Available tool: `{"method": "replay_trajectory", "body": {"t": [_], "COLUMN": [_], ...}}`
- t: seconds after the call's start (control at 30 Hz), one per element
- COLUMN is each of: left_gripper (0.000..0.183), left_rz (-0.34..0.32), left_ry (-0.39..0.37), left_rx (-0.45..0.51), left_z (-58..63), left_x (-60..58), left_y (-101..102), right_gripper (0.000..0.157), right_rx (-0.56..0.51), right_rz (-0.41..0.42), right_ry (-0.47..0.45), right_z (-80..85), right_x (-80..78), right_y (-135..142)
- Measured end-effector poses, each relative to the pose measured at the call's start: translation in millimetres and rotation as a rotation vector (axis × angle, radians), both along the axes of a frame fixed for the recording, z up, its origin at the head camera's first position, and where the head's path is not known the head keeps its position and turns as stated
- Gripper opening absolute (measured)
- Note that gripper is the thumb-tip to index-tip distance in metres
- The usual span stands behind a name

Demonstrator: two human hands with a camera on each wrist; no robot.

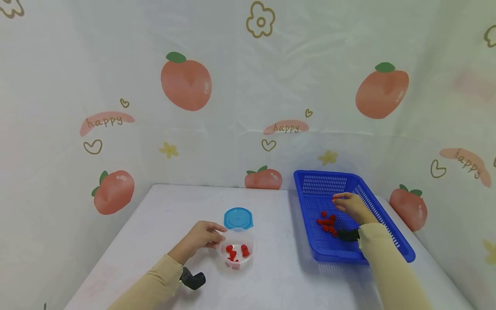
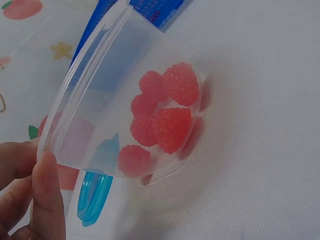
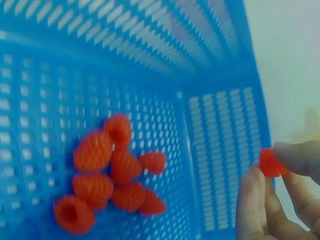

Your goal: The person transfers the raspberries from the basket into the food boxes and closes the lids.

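Head view, one raspberry (image 3: 271,164) pinched in right hand (image 1: 351,207) over blue basket (image 1: 325,255), loose raspberries (image 1: 327,222) below, clear tub (image 1: 237,241) gripped at its rim by left hand (image 1: 202,237), berries (image 1: 233,254) inside

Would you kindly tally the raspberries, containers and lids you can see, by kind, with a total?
Blue basket: 1
Clear bowl: 1
Light blue lid: 1
Red raspberries: 15 visible (8 lying in the basket, 6 in the bowl, 1 held in the right hand)
Total: 18
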State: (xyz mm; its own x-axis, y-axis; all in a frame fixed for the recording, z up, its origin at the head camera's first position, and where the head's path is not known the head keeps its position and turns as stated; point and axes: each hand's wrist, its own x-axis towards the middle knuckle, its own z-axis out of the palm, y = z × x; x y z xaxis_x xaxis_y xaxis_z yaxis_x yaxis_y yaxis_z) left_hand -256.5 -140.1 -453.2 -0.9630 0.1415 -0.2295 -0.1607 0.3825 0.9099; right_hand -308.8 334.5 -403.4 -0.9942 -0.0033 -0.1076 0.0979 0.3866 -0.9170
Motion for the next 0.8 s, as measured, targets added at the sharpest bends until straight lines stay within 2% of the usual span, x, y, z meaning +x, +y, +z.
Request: {"method": "replay_trajectory", "body": {"t": [0.27,0.57,0.8], "left_gripper": [0.026,0.027,0.027], "left_rz": [-0.005,-0.014,-0.024], "left_ry": [-0.002,-0.001,0.000], "left_rx": [0.005,0.003,0.007], "left_z": [-2.5,-1.9,-3.5], "left_x": [-1.6,-2.1,-3.7], "left_y": [-2,-2,-1], "right_gripper": [0.044,0.049,0.046], "right_rx": [0.021,-0.125,-0.039], "right_rz": [0.011,0.016,0.035], "right_ry": [0.076,0.182,0.230], "right_z": [13.0,32.5,41.4], "right_x": [6.4,22.8,39.8], "right_y": [-25,-47,-69]}}
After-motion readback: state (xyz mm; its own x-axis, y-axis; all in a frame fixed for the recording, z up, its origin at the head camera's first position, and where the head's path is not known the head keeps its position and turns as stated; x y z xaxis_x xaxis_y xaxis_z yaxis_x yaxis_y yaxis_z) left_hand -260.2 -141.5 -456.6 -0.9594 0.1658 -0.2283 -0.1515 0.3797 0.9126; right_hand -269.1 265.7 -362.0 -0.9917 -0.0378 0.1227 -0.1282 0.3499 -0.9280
